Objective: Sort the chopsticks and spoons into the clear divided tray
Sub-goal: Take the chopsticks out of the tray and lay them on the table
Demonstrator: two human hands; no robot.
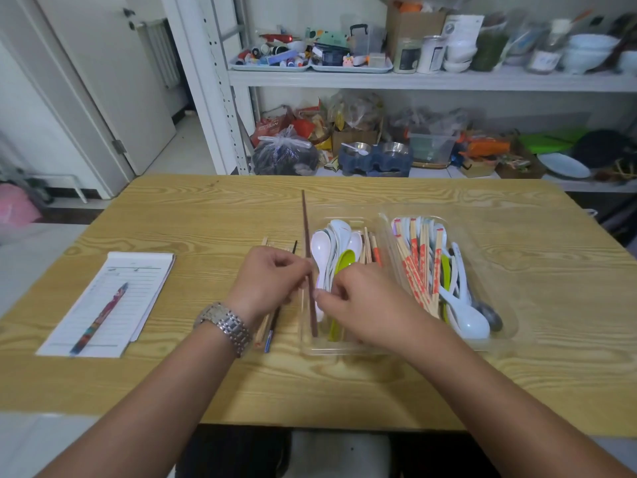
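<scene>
Notepad: a white lined paper notepad (113,298) is laid on the left part of the light wooden worktop (206,215), and a pen with a colourful pattern (100,317) is laid across it.
Loose chopsticks: some light wooden chopsticks and one dark one (267,327) are seen on the worktop, partly covered by the left wrist, just beside the tray.
Left grip: the left grip (272,281) is curled, and the long dark brown chopstick (306,229) is pinched by its fingertips. A silver metal wristwatch (224,322) is worn on this wrist.
Dark brown chopstick: it is held tilted, the lower end inside the left compartment, the upper end pointing away over the worktop.
Tray: the clear divided plastic tray (344,350) is placed in the middle.
Left compartment: white plastic spoons (319,248), a green plastic spoon (344,260) and some wooden chopsticks are kept here.
Right grip: the right grip (358,298) is curled over the left compartment, and the same chopstick is pinched lower down.
Right compartment: wooden chopsticks with red print (418,267) are mixed with spoons.
</scene>
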